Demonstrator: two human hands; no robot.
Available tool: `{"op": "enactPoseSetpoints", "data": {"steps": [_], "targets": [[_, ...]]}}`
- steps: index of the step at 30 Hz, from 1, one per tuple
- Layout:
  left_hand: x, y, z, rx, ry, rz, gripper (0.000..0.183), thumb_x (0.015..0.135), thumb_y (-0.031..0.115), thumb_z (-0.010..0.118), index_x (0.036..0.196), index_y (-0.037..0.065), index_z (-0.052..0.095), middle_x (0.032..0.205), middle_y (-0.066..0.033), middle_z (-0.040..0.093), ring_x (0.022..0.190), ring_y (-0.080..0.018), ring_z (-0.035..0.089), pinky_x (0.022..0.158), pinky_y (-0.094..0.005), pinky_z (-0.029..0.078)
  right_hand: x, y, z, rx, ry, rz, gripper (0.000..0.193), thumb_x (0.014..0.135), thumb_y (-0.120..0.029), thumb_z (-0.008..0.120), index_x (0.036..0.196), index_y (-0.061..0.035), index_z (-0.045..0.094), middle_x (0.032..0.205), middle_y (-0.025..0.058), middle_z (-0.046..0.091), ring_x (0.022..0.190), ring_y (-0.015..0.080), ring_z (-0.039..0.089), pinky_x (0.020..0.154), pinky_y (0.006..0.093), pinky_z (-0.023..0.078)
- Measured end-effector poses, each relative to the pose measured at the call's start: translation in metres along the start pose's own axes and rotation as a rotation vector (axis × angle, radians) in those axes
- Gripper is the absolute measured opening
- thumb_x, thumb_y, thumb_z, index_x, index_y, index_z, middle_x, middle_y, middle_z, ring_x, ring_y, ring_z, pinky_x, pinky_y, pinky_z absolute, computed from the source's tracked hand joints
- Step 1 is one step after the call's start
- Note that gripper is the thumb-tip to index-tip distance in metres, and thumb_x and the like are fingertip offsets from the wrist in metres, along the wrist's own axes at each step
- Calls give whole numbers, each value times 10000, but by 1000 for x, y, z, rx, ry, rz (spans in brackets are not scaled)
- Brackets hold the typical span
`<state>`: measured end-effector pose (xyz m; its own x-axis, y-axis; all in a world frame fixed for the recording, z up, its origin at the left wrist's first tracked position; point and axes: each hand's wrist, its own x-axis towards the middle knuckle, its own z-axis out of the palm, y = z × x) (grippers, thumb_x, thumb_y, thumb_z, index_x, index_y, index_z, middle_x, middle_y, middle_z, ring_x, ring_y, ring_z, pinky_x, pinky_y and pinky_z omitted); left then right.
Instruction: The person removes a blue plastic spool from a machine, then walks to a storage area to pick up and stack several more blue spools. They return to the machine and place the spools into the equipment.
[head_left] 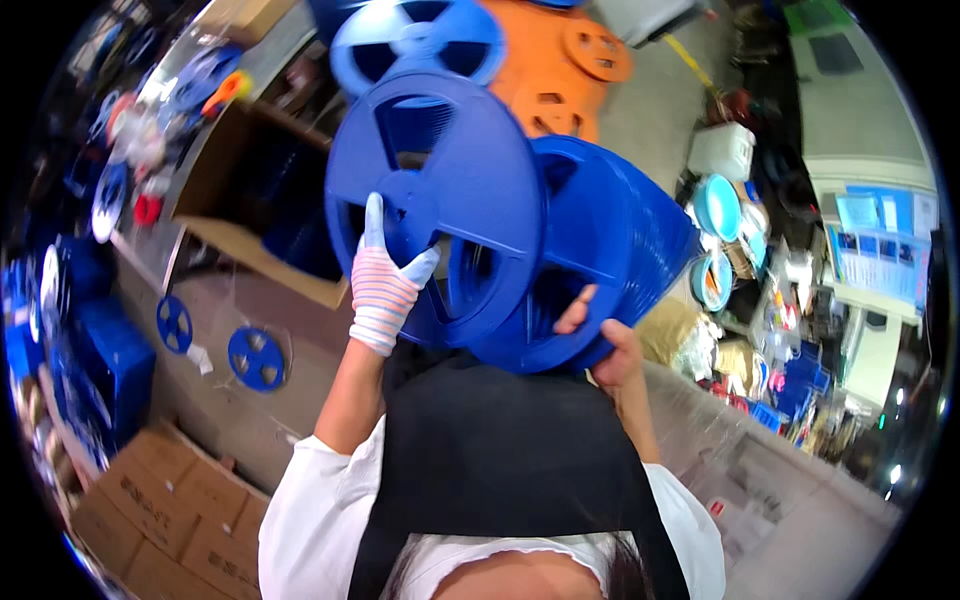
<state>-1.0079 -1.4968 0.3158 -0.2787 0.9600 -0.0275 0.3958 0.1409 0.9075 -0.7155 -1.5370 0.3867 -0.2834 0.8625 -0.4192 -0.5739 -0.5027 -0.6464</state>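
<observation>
Past the black apron (490, 450), left hand (385, 287) and right hand (620, 365) hold round blue reels (485, 185) with wedge-shaped cutouts.

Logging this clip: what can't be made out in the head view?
Head view throughout:
Left hand: only one finger and the thumb show clearly; its own back hides the others.
Right hand: parts of its fingers are hidden by the rim of the blue reel stack.
Blue reel stack: count unclear; the front blue reel covers part.
Cardboard box: shadow obscures most contents.
Notice board: print too small.
</observation>
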Motion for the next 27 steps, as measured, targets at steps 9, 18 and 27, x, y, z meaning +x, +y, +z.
{"op": "enactPoseSetpoints", "data": {"steps": [9,18,27], "targets": [[-43,-3,-67,558,224,-31,971,571,231,827,1393,12,358,1120,-239,609,958,-385,612,876,-437,487,16,4,2,-45,22,-90,459,813,-286,623,1169,-44,465,893,43,506,823,174,503,831,364,447],[-60,-18,-69,758,170,-158,946,618,307,812,1407,65,350,1300,-228,508,1114,-366,546,975,-453,408,19,6,5,-79,-35,-81,435,824,-294,601,1158,-46,474,885,53,522,821,178,520,821,374,466],[-70,-20,-75,789,111,-167,947,611,316,810,1405,63,360,1303,-225,513,1079,-337,571,958,-426,410,18,13,9,-69,-21,-62,434,825,-292,599,1160,-42,483,891,59,529,820,183,522,824,376,463]]}}
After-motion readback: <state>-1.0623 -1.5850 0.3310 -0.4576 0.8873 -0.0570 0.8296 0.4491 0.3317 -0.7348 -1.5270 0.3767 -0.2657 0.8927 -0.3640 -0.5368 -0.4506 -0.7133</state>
